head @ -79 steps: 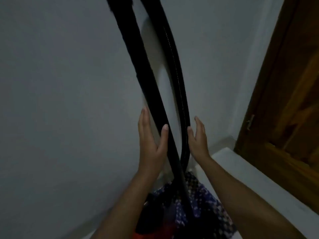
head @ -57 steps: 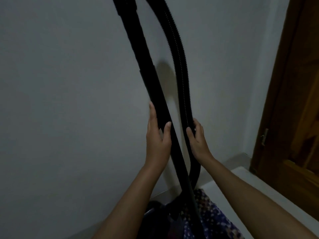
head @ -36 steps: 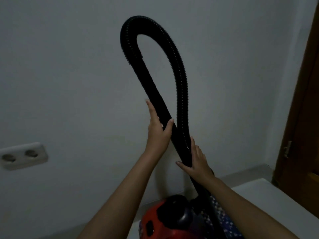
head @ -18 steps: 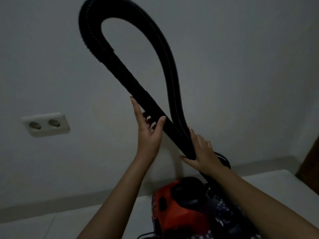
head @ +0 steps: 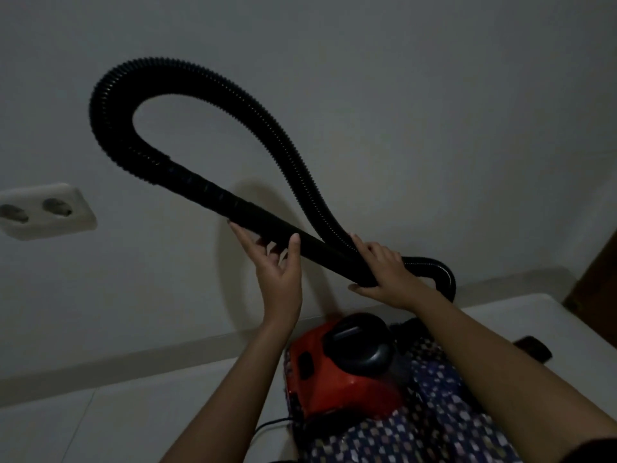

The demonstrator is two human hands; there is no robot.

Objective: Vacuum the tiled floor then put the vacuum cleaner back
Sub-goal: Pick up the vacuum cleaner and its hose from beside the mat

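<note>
While my right hand (head: 384, 272) curls its fingers over the smooth black rigid tube (head: 233, 203) where it crosses the black ribbed hose (head: 207, 75), clamping the pair from above, my left hand (head: 282, 275) is far looser. Its fingers are straight behind the tube with the thumb up on the near side, so the tube merely rests in the fork between them.

From that crossing the hose rises in a tall loop against the grey wall (head: 417, 95), then bends down past my right hand. Below my wrists the red canister vacuum cleaner (head: 334, 372) sits on the pale tiled floor (head: 133, 412), near its far edge by the skirting. A blue patterned cloth (head: 434, 429) lies against the cleaner; whether it runs underneath I cannot tell. A thin black cord (head: 270, 425) trails out at the near side.

I read this as the putting-away stage. That loop looks springy. If my right hand eases, the hose could spring open and the tube slide out of my left hand's open cradle onto the canister or the tiles. The loose cord could also snag.
</note>
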